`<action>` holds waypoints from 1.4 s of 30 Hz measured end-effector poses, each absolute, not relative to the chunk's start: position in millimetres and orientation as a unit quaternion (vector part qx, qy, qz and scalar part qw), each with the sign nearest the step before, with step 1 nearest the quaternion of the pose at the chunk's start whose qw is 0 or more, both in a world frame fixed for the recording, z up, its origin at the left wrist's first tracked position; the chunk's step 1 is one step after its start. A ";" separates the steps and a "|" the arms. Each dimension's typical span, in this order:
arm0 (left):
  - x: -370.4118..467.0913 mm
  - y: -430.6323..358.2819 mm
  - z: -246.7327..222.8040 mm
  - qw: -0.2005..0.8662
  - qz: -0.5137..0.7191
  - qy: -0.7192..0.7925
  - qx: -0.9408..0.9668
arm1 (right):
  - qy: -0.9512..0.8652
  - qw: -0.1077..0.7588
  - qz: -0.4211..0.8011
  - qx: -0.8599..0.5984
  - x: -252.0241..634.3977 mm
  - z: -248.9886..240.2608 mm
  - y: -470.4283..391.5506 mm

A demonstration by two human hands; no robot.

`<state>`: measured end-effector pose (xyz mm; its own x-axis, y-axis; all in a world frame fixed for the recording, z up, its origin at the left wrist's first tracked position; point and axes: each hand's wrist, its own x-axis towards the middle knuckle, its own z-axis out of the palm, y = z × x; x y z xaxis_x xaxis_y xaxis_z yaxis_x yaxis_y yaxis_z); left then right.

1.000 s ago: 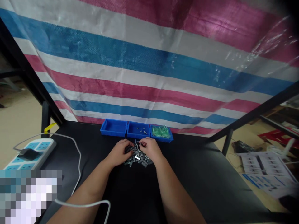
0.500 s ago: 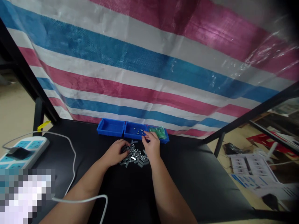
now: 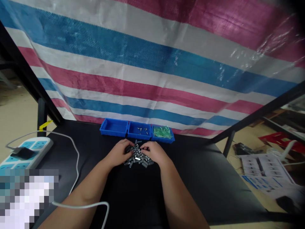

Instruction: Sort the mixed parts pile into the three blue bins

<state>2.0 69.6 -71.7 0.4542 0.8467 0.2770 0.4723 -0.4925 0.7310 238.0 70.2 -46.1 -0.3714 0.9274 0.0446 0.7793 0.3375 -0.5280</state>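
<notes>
A loose pile of small grey metal pieces (image 3: 137,158), some like short cylinders and some like screws, lies on the black table between my hands. My left hand (image 3: 120,153) rests at the pile's left side, thumb and forefinger apart around the edge pieces. From the right, my right hand (image 3: 154,152) reaches into the pile with its fingertips drawn together. Whatever is between them is too small to make out. Behind the pile, the middle blue bin (image 3: 133,130) holds several small screws (image 3: 143,129).
A blue bin (image 3: 114,127) stands left of the middle one, and a right blue bin (image 3: 163,139) holds green plastic packets (image 3: 162,131). A power strip (image 3: 35,152) and white cable (image 3: 77,156) lie at the left. A striped tarp (image 3: 143,86) hangs behind the table (image 3: 202,178).
My right hand has moved from over the middle bin down to the pile's right side. My left hand stays at the pile. The view has shifted slightly.
</notes>
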 end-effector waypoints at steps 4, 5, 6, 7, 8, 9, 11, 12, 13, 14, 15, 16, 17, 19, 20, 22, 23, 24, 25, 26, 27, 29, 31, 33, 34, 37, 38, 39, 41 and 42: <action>2.6 68.8 -71.0 0.288 0.324 0.413 0.801 | -0.790 0.166 0.216 -0.550 237.7 -47.2 71.7; 2.6 68.6 -70.8 0.288 0.324 0.412 0.801 | -0.790 0.167 0.210 -0.552 237.3 -47.6 71.9; 2.7 68.4 -70.7 0.288 0.324 0.411 0.802 | -0.790 0.169 0.205 -0.553 237.0 -48.1 72.2; 2.7 68.4 -70.6 0.288 0.323 0.411 0.802 | -0.790 0.171 0.204 -0.552 236.8 -48.7 72.6; 2.7 68.4 -70.7 0.288 0.322 0.412 0.802 | -0.791 0.174 0.208 -0.548 236.8 -49.3 72.9; 2.7 68.6 -70.8 0.288 0.322 0.412 0.802 | -0.792 0.177 0.217 -0.543 237.2 -49.8 73.3; 2.6 69.0 -71.4 0.290 0.325 0.412 0.801 | -0.795 0.184 0.236 -0.528 238.6 -49.9 73.9; 2.5 69.3 -71.8 0.291 0.327 0.411 0.799 | -0.797 0.188 0.241 -0.521 239.5 -49.5 74.1; 2.5 69.5 -72.1 0.293 0.329 0.410 0.798 | -0.799 0.194 0.241 -0.515 240.2 -49.0 74.3; 2.5 69.6 -72.5 0.293 0.331 0.411 0.797 | -0.802 0.200 0.237 -0.510 240.7 -48.3 74.5; 2.5 69.7 -72.7 0.293 0.332 0.412 0.797 | -0.806 0.206 0.231 -0.505 241.0 -47.6 74.6; 2.5 69.6 -72.7 0.292 0.332 0.413 0.796 | -0.808 0.211 0.226 -0.501 240.9 -47.0 74.8; 2.6 69.4 -72.7 0.291 0.332 0.414 0.796 | -0.810 0.216 0.223 -0.498 240.6 -46.6 74.8; 2.7 69.0 -72.3 0.289 0.332 0.414 0.797 | -0.809 0.220 0.225 -0.496 239.9 -46.1 74.6; 2.6 68.8 -72.1 0.290 0.332 0.414 0.797 | -0.807 0.221 0.226 -0.498 240.0 -46.0 74.2; 2.2 68.4 -71.8 0.294 0.331 0.413 0.796 | -0.806 0.216 0.221 -0.504 241.5 -45.8 72.7; 1.9 68.3 -71.9 0.296 0.332 0.413 0.795 | -0.807 0.211 0.218 -0.506 243.0 -45.6 71.6; 1.6 68.1 -72.1 0.298 0.333 0.413 0.794 | -0.810 0.203 0.217 -0.506 244.9 -45.4 70.3; 1.2 67.9 -72.3 0.300 0.335 0.413 0.792 | -0.812 0.195 0.217 -0.505 246.9 -45.3 69.0; 0.9 67.7 -72.6 0.300 0.337 0.413 0.791 | -0.815 0.187 0.220 -0.502 248.7 -45.2 67.7; 0.6 67.5 -72.9 0.300 0.340 0.413 0.790 | -0.817 0.183 0.222 -0.499 250.2 -45.2 66.6; 0.3 67.3 -73.1 0.299 0.342 0.412 0.790 | -0.821 0.183 0.220 -0.494 251.3 -45.7 65.4; 0.4 67.7 -73.0 0.297 0.341 0.412 0.791 | -0.825 0.189 0.212 -0.489 249.7 -47.2 66.2; 0.6 68.5 -72.9 0.295 0.339 0.413 0.792 | -0.827 0.193 0.209 -0.486 246.6 -49.7 68.9; 0.8 68.9 -73.0 0.293 0.338 0.413 0.793 | -0.826 0.194 0.210 -0.486 244.9 -51.4 70.8; 1.3 70.0 -73.7 0.286 0.336 0.413 0.797 | -0.815 0.204 0.219 -0.496 240.9 -58.2 76.4; 1.5 70.1 -74.0 0.285 0.335 0.412 0.798 | -0.810 0.209 0.221 -0.502 239.8 -60.6 77.9; 1.6 70.3 -74.4 0.286 0.334 0.411 0.798 | -0.805 0.211 0.221 -0.509 238.8 -62.9 79.0; 1.6 70.3 -75.2 0.288 0.332 0.411 0.799 | -0.796 0.211 0.218 -0.524 236.6 -66.0 80.0; 1.7 70.3 -75.6 0.287 0.332 0.412 0.798 | -0.793 0.207 0.216 -0.531 235.4 -66.7 80.0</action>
<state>1.7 70.3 -75.6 0.4402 0.8485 0.2936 0.4666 -0.4956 0.7325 235.4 80.0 -66.7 -0.3498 0.9315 0.0996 0.7528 0.3428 -0.5619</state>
